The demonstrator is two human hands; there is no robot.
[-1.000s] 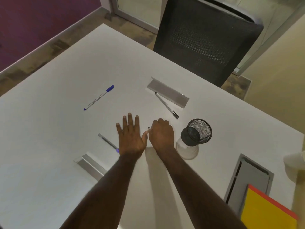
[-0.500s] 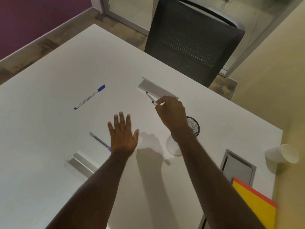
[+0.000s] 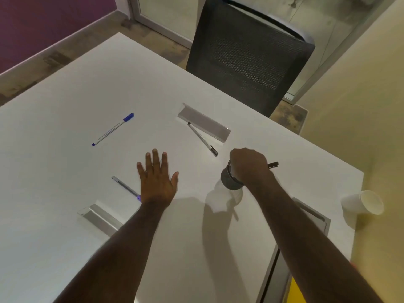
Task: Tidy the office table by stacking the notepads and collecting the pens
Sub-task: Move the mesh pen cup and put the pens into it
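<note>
A pen, pinched in the right hand, should probably tip straight down into the cup; left hand lies spread flat.

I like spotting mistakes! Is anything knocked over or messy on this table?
Yes. The white paper cup lies tipped on its side near the table's right edge; no spill shows. Three pens lie scattered, like the blue-capped pen.

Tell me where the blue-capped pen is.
The blue-capped pen lies alone on the table's left side, beyond the left hand and left of the far metal tray.
</note>
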